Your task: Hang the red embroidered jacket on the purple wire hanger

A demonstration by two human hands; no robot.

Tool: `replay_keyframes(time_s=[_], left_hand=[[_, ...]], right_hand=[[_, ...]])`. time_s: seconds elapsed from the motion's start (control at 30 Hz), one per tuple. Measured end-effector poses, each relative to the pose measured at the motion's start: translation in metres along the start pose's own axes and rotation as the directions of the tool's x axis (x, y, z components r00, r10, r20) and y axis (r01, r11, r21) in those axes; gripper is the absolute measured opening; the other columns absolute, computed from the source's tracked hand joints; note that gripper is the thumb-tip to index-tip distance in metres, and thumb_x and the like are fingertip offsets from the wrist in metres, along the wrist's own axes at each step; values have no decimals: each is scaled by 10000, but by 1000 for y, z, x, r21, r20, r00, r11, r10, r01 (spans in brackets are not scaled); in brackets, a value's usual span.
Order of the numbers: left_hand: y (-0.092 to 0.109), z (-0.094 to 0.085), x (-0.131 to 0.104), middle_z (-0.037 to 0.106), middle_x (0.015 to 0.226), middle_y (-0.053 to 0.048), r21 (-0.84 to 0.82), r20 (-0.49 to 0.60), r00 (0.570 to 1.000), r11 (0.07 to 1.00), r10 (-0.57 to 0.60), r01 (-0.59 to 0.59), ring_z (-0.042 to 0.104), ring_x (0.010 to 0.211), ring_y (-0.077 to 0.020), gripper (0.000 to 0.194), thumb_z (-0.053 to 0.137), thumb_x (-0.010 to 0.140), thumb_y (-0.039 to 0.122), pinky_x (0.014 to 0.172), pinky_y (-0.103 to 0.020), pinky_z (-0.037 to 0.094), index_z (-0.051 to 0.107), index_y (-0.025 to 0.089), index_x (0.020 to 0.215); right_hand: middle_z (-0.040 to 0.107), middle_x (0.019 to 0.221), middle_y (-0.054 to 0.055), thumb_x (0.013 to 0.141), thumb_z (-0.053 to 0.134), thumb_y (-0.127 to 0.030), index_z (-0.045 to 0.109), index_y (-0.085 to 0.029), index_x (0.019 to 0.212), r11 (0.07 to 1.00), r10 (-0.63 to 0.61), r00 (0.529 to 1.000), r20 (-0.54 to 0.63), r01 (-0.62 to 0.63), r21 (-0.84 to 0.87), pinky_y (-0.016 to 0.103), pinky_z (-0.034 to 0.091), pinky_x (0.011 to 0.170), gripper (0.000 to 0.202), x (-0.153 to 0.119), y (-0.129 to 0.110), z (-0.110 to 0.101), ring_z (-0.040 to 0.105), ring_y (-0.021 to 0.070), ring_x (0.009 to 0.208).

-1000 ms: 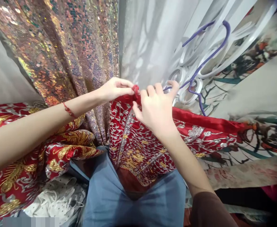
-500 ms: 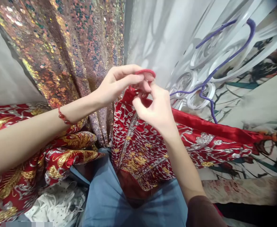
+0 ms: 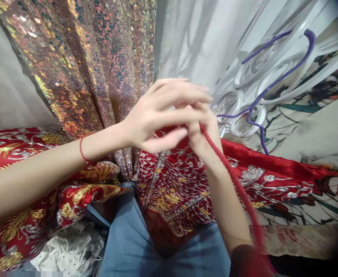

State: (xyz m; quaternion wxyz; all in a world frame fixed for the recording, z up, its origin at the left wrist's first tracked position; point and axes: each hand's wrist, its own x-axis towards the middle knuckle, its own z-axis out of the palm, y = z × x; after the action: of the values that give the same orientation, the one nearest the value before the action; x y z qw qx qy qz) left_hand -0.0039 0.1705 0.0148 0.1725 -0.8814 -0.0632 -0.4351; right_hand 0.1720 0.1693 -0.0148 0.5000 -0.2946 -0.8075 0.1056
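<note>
As the hands are brought together above the lap, the right hand is partly covered by the left hand, whose fingers are stretched across it with the thumb held apart. Whether anything is clamped in the right hand's hidden fingers cannot be told. From between the hands a long, soft red cord is trailed over the right forearm towards the dark brown sleeve, its lower stretch blurred. Just beneath, the red cloth with silver and gold embroidery is draped over the blue-clad legs, its smooth red band extended to the right, below the purple wire-like hanger. A second red cloth with large gold motifs is bunched at the left, beside the crumpled white dotted fabric. And here is the change: half a second ago only a small red loop was seen pinched at the fingertips; now that loop is replaced by the long trailing length, and the left hand has been opened out across the right.
</note>
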Motion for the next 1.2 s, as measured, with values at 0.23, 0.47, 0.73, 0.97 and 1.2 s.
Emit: replay_keyframes(time_s=[0.23, 0.47, 0.73, 0.97, 1.2], left_hand=[[-25, 10, -9, 710, 979, -42, -359, 394, 813, 742, -430, 566, 649, 923, -172, 294, 418, 949, 324, 861, -320, 510, 670, 181, 998], [-24, -3, -4, 648, 665, -26, -519, 181, 814, 649, -552, 556, 572, 621, -137, 149, 577, 803, 263, 633, -302, 479, 663, 178, 715], [-19, -5, -3, 584, 548, -10, -539, 428, 731, 499, -531, 679, 551, 505, -111, 284, 640, 855, 422, 556, -266, 470, 677, 166, 736], [-21, 14, -8, 624, 793, -29, -325, 368, 854, 810, -367, 488, 564, 773, -158, 136, 705, 740, 301, 742, -301, 476, 615, 200, 751], [-21, 25, -16, 596, 695, 10, -392, 294, 869, 779, -398, 490, 499, 601, -89, 40, 603, 786, 207, 583, -229, 407, 583, 174, 799]], right_hand=[[589, 887, 2, 1007, 436, -305, 518, -227, 1130, 971, 41, 999, 33, -48, 236, 292, 540, 817, 167, -5, -13, -14, 614, 118, 807], [560, 796, -8, 1016, 400, -385, 549, -246, 1152, 999, 29, 999, -18, -30, -38, 284, 490, 681, 245, -11, -6, -14, 556, 120, 688], [529, 676, 5, 1018, 354, -440, 539, -225, 716, 977, -77, 993, 83, 92, -194, 338, 446, 759, 414, -9, -1, -11, 512, 157, 697], [571, 716, 9, 1019, 362, -425, 570, -224, 765, 975, -101, 978, 181, 133, -176, 326, 409, 751, 384, -10, -4, -21, 501, 162, 719], [587, 784, 24, 1008, 419, -350, 561, -204, 854, 923, -164, 911, 378, 277, -267, 317, 376, 762, 255, -11, 0, -32, 487, 162, 758]])
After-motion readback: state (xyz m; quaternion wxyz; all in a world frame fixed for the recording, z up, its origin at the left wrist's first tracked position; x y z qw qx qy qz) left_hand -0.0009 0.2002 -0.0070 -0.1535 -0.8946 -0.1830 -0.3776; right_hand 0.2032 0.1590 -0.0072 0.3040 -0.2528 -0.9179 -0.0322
